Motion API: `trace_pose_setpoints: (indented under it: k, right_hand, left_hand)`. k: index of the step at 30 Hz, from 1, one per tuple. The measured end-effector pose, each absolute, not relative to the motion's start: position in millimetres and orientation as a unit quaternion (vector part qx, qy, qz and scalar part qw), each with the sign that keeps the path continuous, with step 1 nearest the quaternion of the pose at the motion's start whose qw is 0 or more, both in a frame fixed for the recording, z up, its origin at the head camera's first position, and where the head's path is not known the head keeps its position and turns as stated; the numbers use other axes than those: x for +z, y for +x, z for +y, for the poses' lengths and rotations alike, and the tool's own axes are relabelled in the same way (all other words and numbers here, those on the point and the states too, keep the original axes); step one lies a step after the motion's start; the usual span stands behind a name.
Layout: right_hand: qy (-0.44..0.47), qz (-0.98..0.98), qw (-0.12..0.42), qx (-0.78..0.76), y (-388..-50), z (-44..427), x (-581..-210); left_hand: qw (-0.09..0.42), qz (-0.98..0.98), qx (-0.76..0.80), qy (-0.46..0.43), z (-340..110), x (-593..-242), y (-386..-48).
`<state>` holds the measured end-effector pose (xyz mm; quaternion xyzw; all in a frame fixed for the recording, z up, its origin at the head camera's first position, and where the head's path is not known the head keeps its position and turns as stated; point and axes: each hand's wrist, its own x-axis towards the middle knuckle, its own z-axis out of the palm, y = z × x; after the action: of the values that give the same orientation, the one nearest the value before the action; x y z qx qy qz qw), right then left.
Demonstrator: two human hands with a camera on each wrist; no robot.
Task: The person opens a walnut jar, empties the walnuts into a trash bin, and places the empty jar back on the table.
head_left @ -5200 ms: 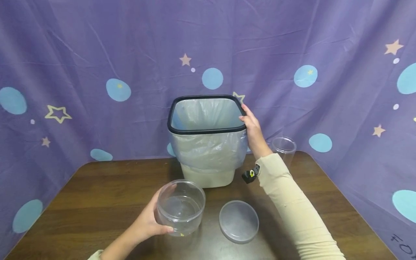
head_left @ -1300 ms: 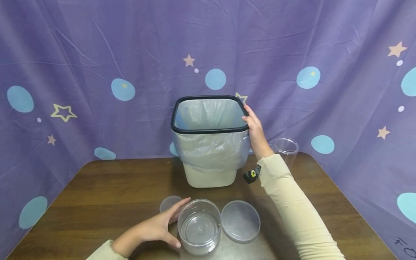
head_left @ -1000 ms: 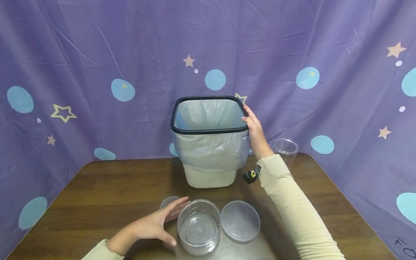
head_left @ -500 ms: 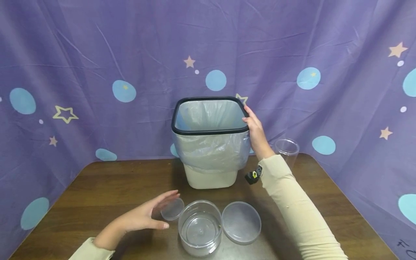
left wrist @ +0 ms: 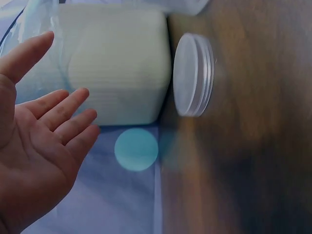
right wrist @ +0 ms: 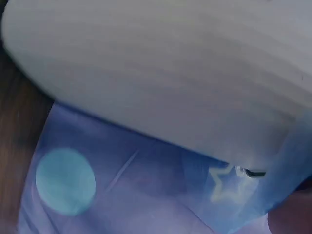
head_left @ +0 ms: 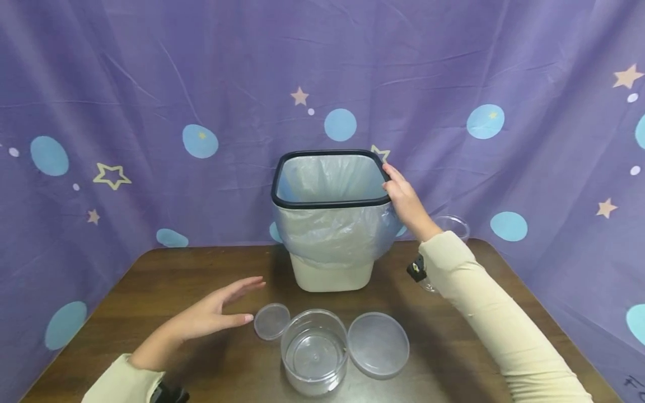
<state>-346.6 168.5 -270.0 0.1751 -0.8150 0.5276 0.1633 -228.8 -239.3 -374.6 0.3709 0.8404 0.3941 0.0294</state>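
Note:
My left hand (head_left: 206, 313) hovers over the table with fingers spread and nothing in it. Just right of its thumb lies a small round clear lid (head_left: 272, 322). A wide clear plastic jar (head_left: 314, 375) stands upright without a cover beside that lid. Touching or nearly touching the jar on its right is a large round frosted lid (head_left: 379, 344). My right hand (head_left: 408, 204) is at the right side of the black rim of a white trash bin (head_left: 332, 274), its visible fingers fairly straight. A translucent bag lines the bin and folds over its outside.
A tall clear plastic jar (head_left: 453, 224) stands behind my right forearm, partly hidden by it. The brown wooden table (head_left: 216, 268) ends at a purple curtain (head_left: 242, 67) behind the bin.
My left hand, which held the wide jar, has set it down, let go and drawn back left, uncovering the small lid. My right hand has eased slightly outward from the bin's rim.

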Motion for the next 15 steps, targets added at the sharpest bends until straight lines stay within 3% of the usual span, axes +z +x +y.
trace_pose_setpoints:
  k: [8,15]
  right_hand:
    - [0.210,-0.913,0.146,0.318,-346,186,-255]
    - [0.225,-0.945,0.188,0.144,-347,223,-238]
  left_hand:
    - [-0.018,0.875,0.345,0.339,-256,-352,-240]
    - [-0.055,0.919,0.250,0.301,-266,-333,-258]
